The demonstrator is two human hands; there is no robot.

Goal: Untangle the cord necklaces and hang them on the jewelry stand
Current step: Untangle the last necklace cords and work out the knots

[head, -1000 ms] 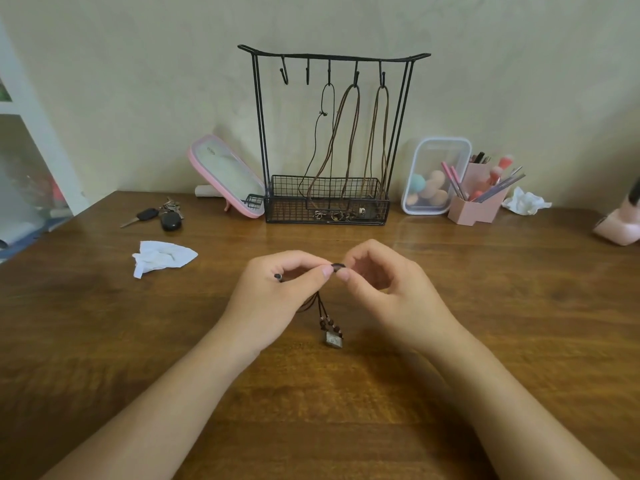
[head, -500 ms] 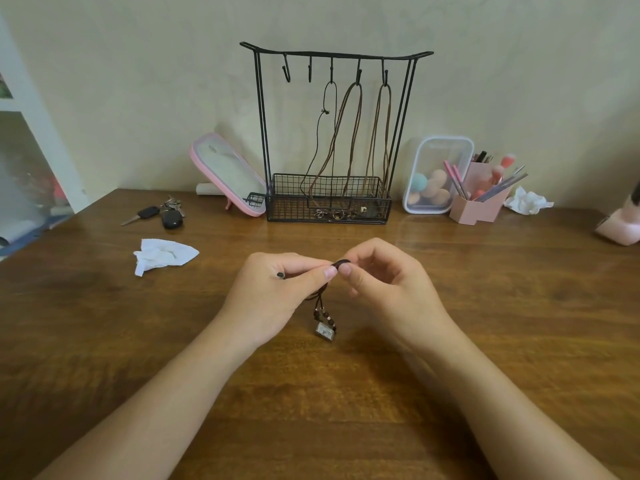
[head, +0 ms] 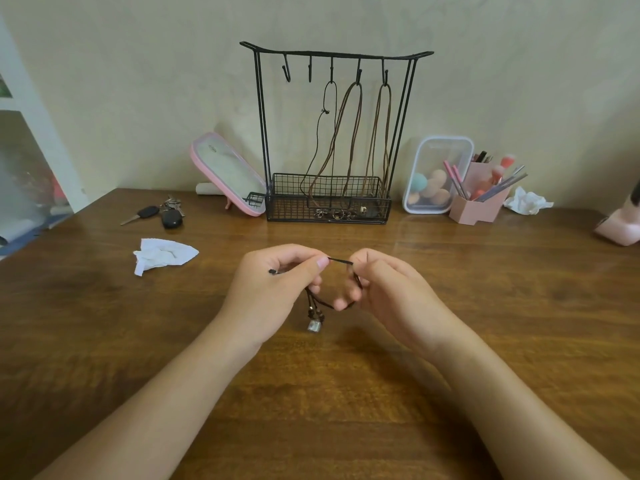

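Note:
My left hand [head: 273,289] and my right hand [head: 388,289] both pinch a dark cord necklace [head: 340,261] above the middle of the wooden table [head: 346,393]. A short stretch of cord runs taut between my fingertips, and a loop sags below. Beads and a small silver pendant [head: 314,324] dangle under my left hand, near the tabletop. The black wire jewelry stand [head: 334,54] rises at the back against the wall. Three cord necklaces [head: 353,133] hang from its three right hooks into the mesh basket; the two left hooks are bare.
A crumpled white tissue [head: 161,255] lies left of my hands. Keys [head: 162,213] and a pink mirror [head: 227,174] stand back left. A clear box of sponges [head: 436,174], a pink brush holder [head: 479,199], another tissue [head: 528,201] and a pink object [head: 620,226] are back right.
My hands have drawn slightly apart, so a short length of cord now shows between the fingertips and a loop has opened below. The pendant has shifted a little to the left.

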